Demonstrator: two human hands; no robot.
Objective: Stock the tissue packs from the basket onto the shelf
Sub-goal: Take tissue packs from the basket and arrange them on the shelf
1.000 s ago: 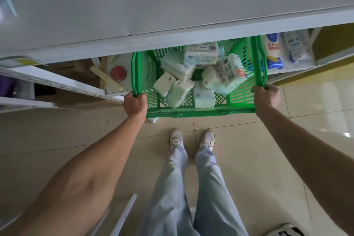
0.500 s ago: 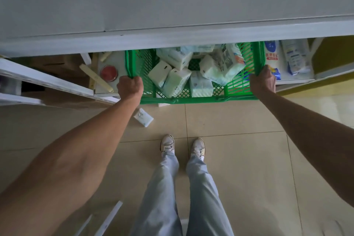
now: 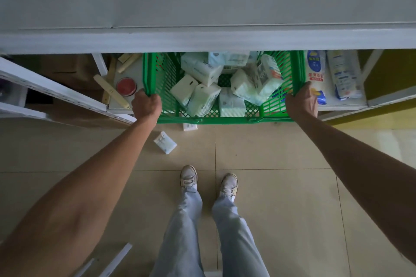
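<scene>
Head view: both hands, left [image 3: 146,105] and right [image 3: 301,102], have fingers closed on the basket [image 3: 278,105] rim. Packs [image 3: 203,99] lie between them, its long axis crosswise, half under the shelf [image 3: 202,39].

Print on the packs [image 3: 316,74] too small to read.

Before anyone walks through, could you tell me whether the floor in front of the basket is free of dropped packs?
No, a small pack lies on the floor tiles just in front of the basket.
</scene>
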